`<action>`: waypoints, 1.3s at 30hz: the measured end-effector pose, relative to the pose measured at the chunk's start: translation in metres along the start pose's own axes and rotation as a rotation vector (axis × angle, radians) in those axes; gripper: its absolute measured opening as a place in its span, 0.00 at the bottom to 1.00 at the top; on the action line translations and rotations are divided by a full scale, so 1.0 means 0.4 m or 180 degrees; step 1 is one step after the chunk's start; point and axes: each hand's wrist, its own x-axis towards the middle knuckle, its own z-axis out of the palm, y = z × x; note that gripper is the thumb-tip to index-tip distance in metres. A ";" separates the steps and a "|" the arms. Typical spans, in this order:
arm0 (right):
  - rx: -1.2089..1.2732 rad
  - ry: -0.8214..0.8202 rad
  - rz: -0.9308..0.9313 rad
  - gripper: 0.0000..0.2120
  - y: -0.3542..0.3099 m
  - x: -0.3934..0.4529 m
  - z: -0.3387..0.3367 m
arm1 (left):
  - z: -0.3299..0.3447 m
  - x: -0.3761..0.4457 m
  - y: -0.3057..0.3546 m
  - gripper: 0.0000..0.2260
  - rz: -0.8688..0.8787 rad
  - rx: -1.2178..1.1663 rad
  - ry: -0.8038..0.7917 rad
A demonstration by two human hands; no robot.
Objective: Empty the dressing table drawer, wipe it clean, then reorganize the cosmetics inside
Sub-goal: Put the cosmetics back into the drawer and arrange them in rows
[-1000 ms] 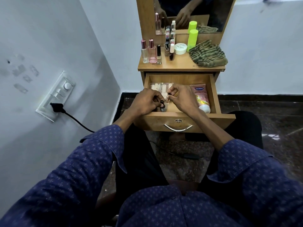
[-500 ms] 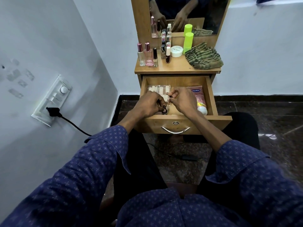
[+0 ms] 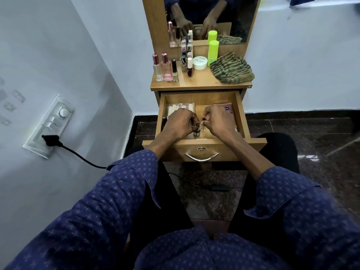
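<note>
The wooden drawer (image 3: 241,112) of the dressing table stands pulled open. Both my hands are inside it. My left hand (image 3: 179,123) curls round a small dark-capped bottle (image 3: 197,133) near the drawer's front. My right hand (image 3: 219,119) pinches the black cap of a small clear bottle (image 3: 203,127) just beside it. A clear packet of pale sticks (image 3: 181,108) lies at the drawer's back left. A pink tube (image 3: 229,109) lies along the right side, mostly hidden under my right hand.
The tabletop (image 3: 202,83) carries perfume bottles (image 3: 164,68), nail polish bottles (image 3: 188,62), a white jar (image 3: 199,62), a green cylinder (image 3: 213,52) and a striped cloth (image 3: 231,70). A mirror (image 3: 239,14) stands behind. A switchboard with a black plug (image 3: 49,140) is on the left wall.
The view has tilted so the table sits lower in frame. My hands have stayed in the drawer's front middle, shifting slightly on the small bottles.
</note>
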 end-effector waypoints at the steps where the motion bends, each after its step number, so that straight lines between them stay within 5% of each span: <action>1: -0.0012 -0.0012 -0.0014 0.10 -0.001 -0.001 0.000 | 0.001 0.001 0.001 0.07 -0.0005 0.0021 0.0002; 20: 0.0048 0.0030 0.0000 0.10 -0.009 0.024 -0.033 | -0.043 0.030 -0.008 0.12 0.0219 -0.0135 0.0254; 34: 0.0022 0.0782 -0.0599 0.08 -0.089 0.241 -0.184 | -0.198 0.194 0.014 0.07 0.0237 0.0475 0.1894; 39: 0.0067 0.0800 -0.0796 0.11 -0.117 0.316 -0.203 | -0.268 0.256 0.022 0.09 0.0194 0.0898 0.1977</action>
